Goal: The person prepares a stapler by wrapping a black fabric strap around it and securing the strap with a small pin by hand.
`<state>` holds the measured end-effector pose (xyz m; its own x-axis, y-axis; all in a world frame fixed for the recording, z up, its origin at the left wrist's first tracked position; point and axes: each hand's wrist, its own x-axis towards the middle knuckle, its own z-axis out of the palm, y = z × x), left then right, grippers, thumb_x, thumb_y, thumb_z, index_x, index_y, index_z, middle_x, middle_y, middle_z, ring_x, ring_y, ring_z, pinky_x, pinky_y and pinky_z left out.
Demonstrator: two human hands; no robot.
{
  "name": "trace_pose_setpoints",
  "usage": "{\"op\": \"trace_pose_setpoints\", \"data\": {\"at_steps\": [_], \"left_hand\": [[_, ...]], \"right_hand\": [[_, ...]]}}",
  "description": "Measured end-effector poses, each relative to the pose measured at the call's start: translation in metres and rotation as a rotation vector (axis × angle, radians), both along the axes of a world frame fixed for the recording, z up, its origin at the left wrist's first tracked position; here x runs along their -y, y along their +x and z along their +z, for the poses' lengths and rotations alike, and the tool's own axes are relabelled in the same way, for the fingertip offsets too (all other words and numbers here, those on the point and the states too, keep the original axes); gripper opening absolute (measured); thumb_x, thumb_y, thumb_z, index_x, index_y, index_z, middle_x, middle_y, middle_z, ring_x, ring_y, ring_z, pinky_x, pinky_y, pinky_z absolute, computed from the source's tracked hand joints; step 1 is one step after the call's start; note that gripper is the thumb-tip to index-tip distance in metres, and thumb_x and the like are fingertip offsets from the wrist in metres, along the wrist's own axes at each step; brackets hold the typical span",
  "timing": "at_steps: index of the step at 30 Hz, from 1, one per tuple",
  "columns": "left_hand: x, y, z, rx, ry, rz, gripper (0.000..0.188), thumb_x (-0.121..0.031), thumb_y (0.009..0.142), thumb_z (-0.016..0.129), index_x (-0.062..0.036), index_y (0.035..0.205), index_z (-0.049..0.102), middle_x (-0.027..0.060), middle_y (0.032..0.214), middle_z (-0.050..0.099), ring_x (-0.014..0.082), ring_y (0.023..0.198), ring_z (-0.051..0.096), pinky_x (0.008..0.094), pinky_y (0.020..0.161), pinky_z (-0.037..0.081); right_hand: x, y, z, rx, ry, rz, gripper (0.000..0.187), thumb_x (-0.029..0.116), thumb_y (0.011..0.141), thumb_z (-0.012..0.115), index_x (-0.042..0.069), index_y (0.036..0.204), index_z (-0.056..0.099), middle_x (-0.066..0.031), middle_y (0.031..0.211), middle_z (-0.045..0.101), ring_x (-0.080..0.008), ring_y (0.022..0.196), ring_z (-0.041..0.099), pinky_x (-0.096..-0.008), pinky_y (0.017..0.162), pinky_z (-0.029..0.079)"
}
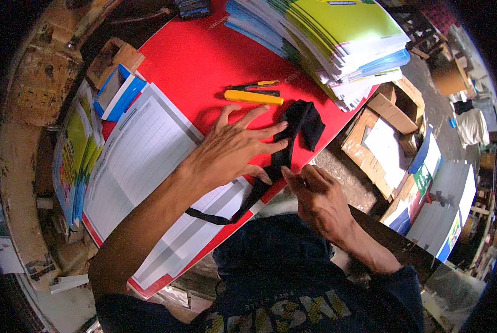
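A long black cloth strip (295, 123) lies over the red tabletop (176, 61), with a wider folded end and a narrow tail that curves down across the white sheets. My left hand (226, 151) is open with its fingers spread; some fingertips and the thumb rest against the strip. On the near side of it, my right hand (321, 201) is closed, its thumb and forefinger pinched at the strip's edge by the table's rim. Just beyond my left fingers sits a yellow stapler (254, 97) with black parts.
Tall stacks of green-and-white booklets (342, 39) stand at the far right of the table. Ruled sheets (143, 150), a blue-and-white box (119, 93) and more booklets (76, 155) are on the left. Right of the table are cardboard boxes (395, 105) and further paper stacks (442, 213).
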<state>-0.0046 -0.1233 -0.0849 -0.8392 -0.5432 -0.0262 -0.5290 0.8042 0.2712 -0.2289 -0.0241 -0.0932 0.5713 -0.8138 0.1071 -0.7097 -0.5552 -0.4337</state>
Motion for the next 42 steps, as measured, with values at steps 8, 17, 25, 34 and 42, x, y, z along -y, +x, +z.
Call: {"op": "trace_pose_setpoints", "data": {"at_steps": [8, 17, 25, 34, 42], "left_hand": [[-0.008, -0.004, 0.003, 0.045, -0.025, -0.001, 0.075, -0.051, 0.072, 0.071, -0.0246, 0.139, 0.051, -0.0001, 0.154, 0.039, 0.0288, 0.145, 0.024, 0.0594, 0.111, 0.02], [-0.013, 0.0, 0.002, 0.051, 0.047, 0.011, 0.079, -0.053, 0.071, 0.07, -0.0227, 0.141, 0.05, 0.001, 0.156, 0.035, 0.0297, 0.146, 0.022, 0.0611, 0.112, 0.018], [-0.008, -0.001, 0.02, -0.073, 0.274, 0.009, 0.064, -0.037, 0.082, 0.072, -0.0195, 0.14, 0.052, 0.0033, 0.15, 0.044, 0.0293, 0.141, 0.033, 0.0564, 0.112, 0.023], [-0.002, -0.013, -0.012, -0.297, 0.27, -0.013, 0.043, -0.039, 0.081, 0.073, -0.0178, 0.119, 0.07, -0.0003, 0.129, 0.064, 0.0256, 0.139, 0.038, 0.0527, 0.112, 0.025], [-0.02, -0.012, -0.014, -0.149, 0.116, 0.002, 0.073, -0.058, 0.073, 0.071, -0.0238, 0.136, 0.057, -0.0032, 0.146, 0.049, 0.0282, 0.147, 0.025, 0.0584, 0.115, 0.009]], "right_hand": [[-0.028, -0.02, -0.009, 0.354, 0.083, -0.263, 0.051, -0.011, 0.072, 0.06, 0.002, 0.121, 0.065, -0.0134, 0.076, 0.058, -0.0224, 0.07, 0.059, -0.0337, 0.06, 0.048], [-0.029, -0.03, -0.011, 0.482, 0.147, -0.606, 0.025, -0.002, 0.075, 0.075, 0.006, 0.099, 0.076, -0.01, 0.078, 0.059, -0.0182, 0.069, 0.057, -0.0289, 0.062, 0.046], [-0.035, -0.042, -0.014, 0.543, 0.228, -0.611, 0.026, -0.005, 0.075, 0.069, 0.005, 0.098, 0.077, -0.0137, 0.086, 0.069, -0.0198, 0.077, 0.067, -0.0286, 0.065, 0.052], [-0.046, -0.038, -0.012, 0.506, 0.299, -0.665, 0.023, -0.003, 0.082, 0.069, 0.002, 0.104, 0.074, -0.0154, 0.091, 0.072, -0.02, 0.079, 0.068, -0.0302, 0.072, 0.053], [-0.05, -0.021, -0.02, 0.505, 0.112, -0.533, 0.034, -0.009, 0.079, 0.07, 0.006, 0.108, 0.074, -0.0121, 0.084, 0.07, -0.0187, 0.071, 0.068, -0.0287, 0.063, 0.053]]}}
